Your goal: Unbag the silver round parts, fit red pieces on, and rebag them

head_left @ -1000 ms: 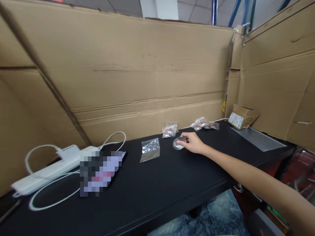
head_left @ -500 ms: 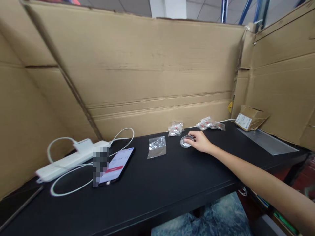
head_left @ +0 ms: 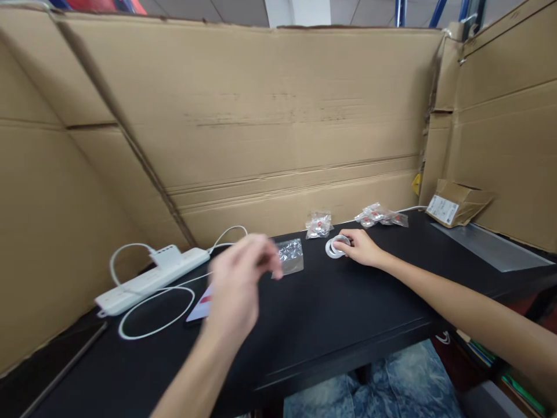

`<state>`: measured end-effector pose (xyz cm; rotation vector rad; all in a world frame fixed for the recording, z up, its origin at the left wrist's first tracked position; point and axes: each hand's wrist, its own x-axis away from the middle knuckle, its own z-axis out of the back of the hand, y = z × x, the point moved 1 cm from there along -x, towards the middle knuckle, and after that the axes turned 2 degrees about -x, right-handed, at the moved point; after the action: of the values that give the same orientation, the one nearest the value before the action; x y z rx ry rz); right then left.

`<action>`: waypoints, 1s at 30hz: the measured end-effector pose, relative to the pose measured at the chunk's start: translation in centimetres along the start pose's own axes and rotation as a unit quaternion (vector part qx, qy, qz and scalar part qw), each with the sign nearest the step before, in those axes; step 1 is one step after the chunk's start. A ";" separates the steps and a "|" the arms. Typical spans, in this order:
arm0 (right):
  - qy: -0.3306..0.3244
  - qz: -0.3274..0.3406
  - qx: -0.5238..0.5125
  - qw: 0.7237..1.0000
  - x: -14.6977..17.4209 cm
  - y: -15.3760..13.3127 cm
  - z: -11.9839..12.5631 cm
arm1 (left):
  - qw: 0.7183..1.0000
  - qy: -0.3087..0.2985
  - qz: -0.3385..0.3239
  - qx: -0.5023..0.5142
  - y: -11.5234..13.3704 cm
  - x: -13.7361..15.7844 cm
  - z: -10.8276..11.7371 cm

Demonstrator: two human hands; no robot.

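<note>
My right hand [head_left: 360,248] pinches a whitish, clear ring [head_left: 340,239] at its right edge. A second round outline shows just beneath; I cannot tell whether it is another ring or the same piece's lower rim. My left hand [head_left: 239,278], smeared by motion, hangs over the phone [head_left: 199,310] and hides most of it. Its fingertips overlap the left side of a clear plastic bag [head_left: 290,255] lying flat on the black table [head_left: 313,325]; whether they touch it is unclear. Behind the ring sits a small bundle of clear packets [head_left: 319,225] with red marks.
More clear packets [head_left: 380,216] lie at the back right, near a crumpled brown carton [head_left: 459,203] and a translucent sheet [head_left: 491,249]. A white power strip [head_left: 152,284] and looping cable [head_left: 152,334] occupy the left. Cardboard walls [head_left: 282,116] enclose the back and sides.
My left hand has come into view from below, over the phone and up to the bag. The ring in my right hand appears tilted up slightly. The camera view has shifted a little.
</note>
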<state>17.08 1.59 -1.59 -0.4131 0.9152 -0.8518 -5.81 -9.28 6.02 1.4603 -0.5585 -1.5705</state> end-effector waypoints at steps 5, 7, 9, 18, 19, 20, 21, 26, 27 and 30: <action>-0.033 -0.010 -0.020 0.999 -1.2 0.0 -0.4 | 0.978 -0.169 -0.043 -0.110 -6.9 -4.5 -7.5; -0.057 -0.031 -0.025 0.998 -1.4 0.2 -0.4 | 0.969 -0.193 -0.067 -0.142 -8.5 -4.8 -8.6; -0.069 -0.059 -0.057 0.994 -1.2 0.4 -0.4 | 0.968 -0.199 -0.059 -0.141 -9.1 -4.5 -8.6; -0.113 -0.055 -0.075 0.989 0.7 -1.7 -0.3 | 0.957 -0.251 -0.008 -0.146 -7.8 -3.1 -7.1; -0.122 -0.059 -0.077 0.988 0.7 -1.7 -0.3 | 0.957 -0.251 0.004 -0.148 -7.8 -3.1 -7.0; -0.129 -0.064 -0.080 0.986 0.7 -1.8 -0.3 | 0.956 -0.253 0.018 -0.149 -7.9 -3.1 -7.0; -0.132 -0.070 -0.081 0.986 0.7 -1.7 -0.4 | 0.955 -0.257 0.026 -0.149 -8.0 -3.1 -6.9; -0.156 -0.087 -0.068 0.982 0.7 -1.6 -0.8 | 0.945 -0.288 0.025 -0.155 -8.7 -2.7 -6.5; -0.162 -0.089 -0.068 0.980 0.8 -1.6 -0.9 | 0.943 -0.297 0.014 -0.152 -8.8 -2.7 -6.4; -0.170 -0.095 -0.080 0.978 0.9 -1.6 -1.0 | 0.938 -0.306 -0.029 -0.159 -9.1 -2.6 -6.4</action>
<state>15.80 -0.08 -1.59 -0.7711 0.6348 -0.8496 -2.72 -0.98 -1.26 0.7370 -0.5771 -2.0611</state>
